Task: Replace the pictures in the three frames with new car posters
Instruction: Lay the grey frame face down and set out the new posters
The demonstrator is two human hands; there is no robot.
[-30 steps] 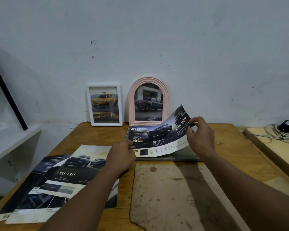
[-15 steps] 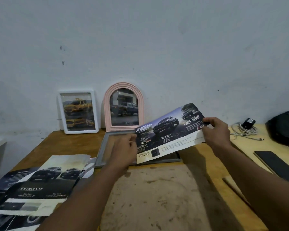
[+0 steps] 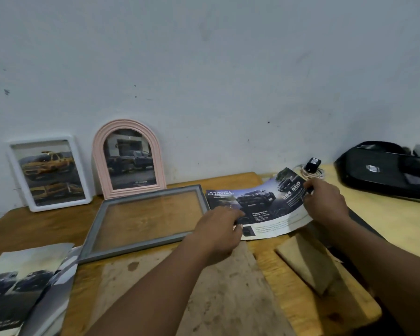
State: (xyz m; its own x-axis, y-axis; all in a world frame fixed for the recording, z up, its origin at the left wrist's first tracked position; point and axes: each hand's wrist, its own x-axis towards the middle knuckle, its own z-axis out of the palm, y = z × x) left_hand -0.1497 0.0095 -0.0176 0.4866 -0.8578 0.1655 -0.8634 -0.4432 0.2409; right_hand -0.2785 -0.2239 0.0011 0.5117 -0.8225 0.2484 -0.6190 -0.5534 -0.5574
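A dark car poster (image 3: 264,204) lies low over the table to the right of the grey frame (image 3: 146,243). My right hand (image 3: 325,202) pinches its far right edge. My left hand (image 3: 216,231) rests on its near left corner. The grey frame lies flat with only bare glass in it, the wood showing through. Against the wall stand a white frame (image 3: 47,173) with a yellow truck picture and a pink arched frame (image 3: 129,158) with a dark truck picture.
More car posters (image 3: 27,287) are piled at the near left of the wooden table (image 3: 301,299). A brown backing board (image 3: 308,263) lies at the right. On the neighbouring table sit a black bag (image 3: 383,170) and a charger with cable (image 3: 312,166).
Both hands carried the poster off the grey frame to its right and lowered it toward the table. The frame's glass is now uncovered. The camera has swung right.
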